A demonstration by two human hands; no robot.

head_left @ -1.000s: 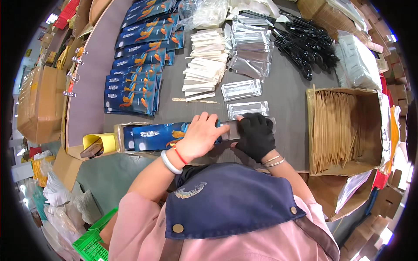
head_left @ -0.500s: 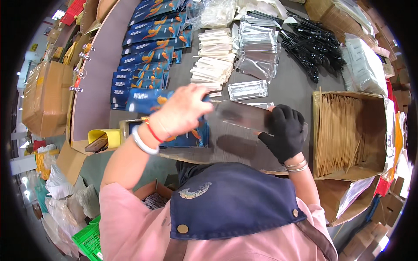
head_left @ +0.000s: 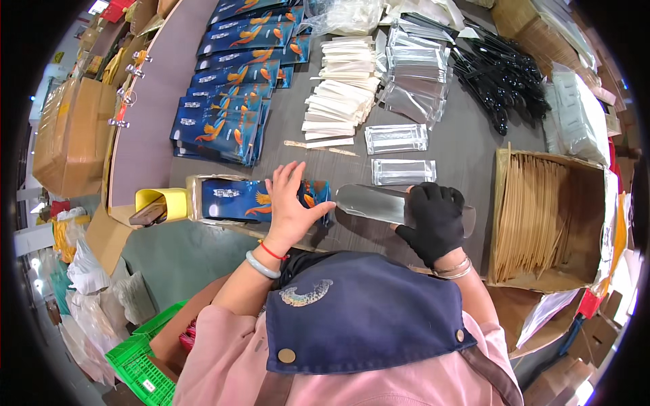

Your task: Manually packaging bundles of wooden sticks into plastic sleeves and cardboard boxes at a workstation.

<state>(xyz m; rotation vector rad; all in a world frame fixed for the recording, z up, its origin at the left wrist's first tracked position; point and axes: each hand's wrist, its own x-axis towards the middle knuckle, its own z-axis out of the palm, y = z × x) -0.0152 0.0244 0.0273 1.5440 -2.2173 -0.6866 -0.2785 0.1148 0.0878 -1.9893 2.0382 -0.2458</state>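
My left hand (head_left: 290, 210) is open, fingers spread over the right part of a blue packet (head_left: 233, 197) with orange fish-like shapes. That packet lies in a shallow cardboard holder (head_left: 194, 203) at the table's near edge. My right hand (head_left: 437, 223), in a black fingerless glove, is closed round a long, shiny, round-ended grey piece (head_left: 369, 201), like a scoop blade. Its rounded end points left, close to my left thumb. Beyond it lie two small flat clear packets, a nearer one (head_left: 403, 172) and a farther one (head_left: 396, 139).
Overlapping blue packets (head_left: 220, 128) line the left side. Farther back lie white paper-wrapped strips (head_left: 338, 101), clear packets (head_left: 420, 81) and black wrapped utensils (head_left: 497, 81). A carton of thin wooden sticks (head_left: 531, 210) stands right. A yellow holder (head_left: 162, 203) sits at left.
My left hand has let go of a blue packet, now atop the near end of the left rows, and come down over the packet in the holder. My right hand keeps the grey piece.
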